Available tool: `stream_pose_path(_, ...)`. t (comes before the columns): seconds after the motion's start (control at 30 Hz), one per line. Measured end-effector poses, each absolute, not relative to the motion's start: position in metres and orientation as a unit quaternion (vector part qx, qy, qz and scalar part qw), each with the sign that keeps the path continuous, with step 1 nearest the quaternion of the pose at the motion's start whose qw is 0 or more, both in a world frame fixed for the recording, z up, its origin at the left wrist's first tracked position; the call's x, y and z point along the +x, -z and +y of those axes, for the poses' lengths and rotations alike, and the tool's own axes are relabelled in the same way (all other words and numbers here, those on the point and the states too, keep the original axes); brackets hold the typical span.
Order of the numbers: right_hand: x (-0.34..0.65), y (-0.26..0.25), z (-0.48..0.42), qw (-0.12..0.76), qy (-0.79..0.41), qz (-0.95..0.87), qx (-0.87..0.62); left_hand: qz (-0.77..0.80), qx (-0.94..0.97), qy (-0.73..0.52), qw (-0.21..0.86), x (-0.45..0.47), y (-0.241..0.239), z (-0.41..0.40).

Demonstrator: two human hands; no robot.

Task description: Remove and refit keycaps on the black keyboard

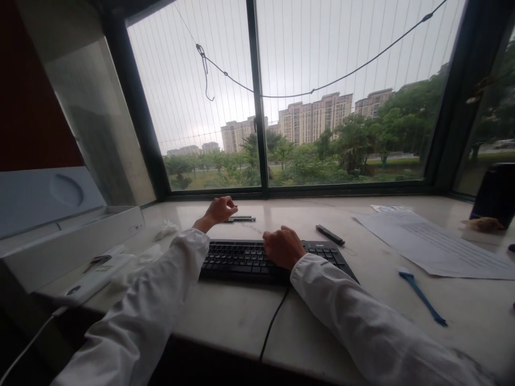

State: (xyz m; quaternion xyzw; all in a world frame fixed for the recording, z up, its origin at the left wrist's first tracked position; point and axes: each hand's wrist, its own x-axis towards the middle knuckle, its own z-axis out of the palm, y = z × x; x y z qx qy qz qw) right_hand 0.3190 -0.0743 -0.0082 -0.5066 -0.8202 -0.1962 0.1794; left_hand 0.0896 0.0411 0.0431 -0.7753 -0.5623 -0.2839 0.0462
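Note:
A black keyboard (237,260) lies across the pale ledge in front of me. My left hand (219,210) is raised over its far edge, thumb and fingers pinched together. A tiny dark bit shows at the fingertips, too small to name. Just beyond lies a dark, narrow strip-like piece (243,219). My right hand (284,247) is closed and rests on the right part of the keyboard, covering some keys; whatever its fingers grip is hidden. To its right lies a slim black tool (330,234), its kind unclear.
A blue plastic pry tool (422,297) and printed sheets (426,241) lie at the right. On the left stand an open white box (76,241), a white power strip (98,276) and crumpled tissue (167,229). A cable (276,319) hangs over the front edge. The window (261,134) bounds the back.

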Motion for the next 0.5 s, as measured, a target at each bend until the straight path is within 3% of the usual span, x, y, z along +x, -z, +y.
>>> stream_pose_path(0.13, 0.316, 0.008, -0.077, 0.173, 0.198, -0.816, -0.515, -0.542, -0.795, 0.271, -0.022, 0.079, -0.024, 0.034)
stream_pose_path(0.3, 0.305, 0.009, -0.083, 0.163, 0.204, -0.82, -0.51, -0.501, -0.831, 0.233, 0.071, 0.062, 0.002, 0.042)
stream_pose_path(0.5, 0.297, 0.012, -0.087, 0.15, 0.196, -0.822, -0.513, -0.392, -0.869, 0.294, 0.064, 0.06, 0.007, 0.034)
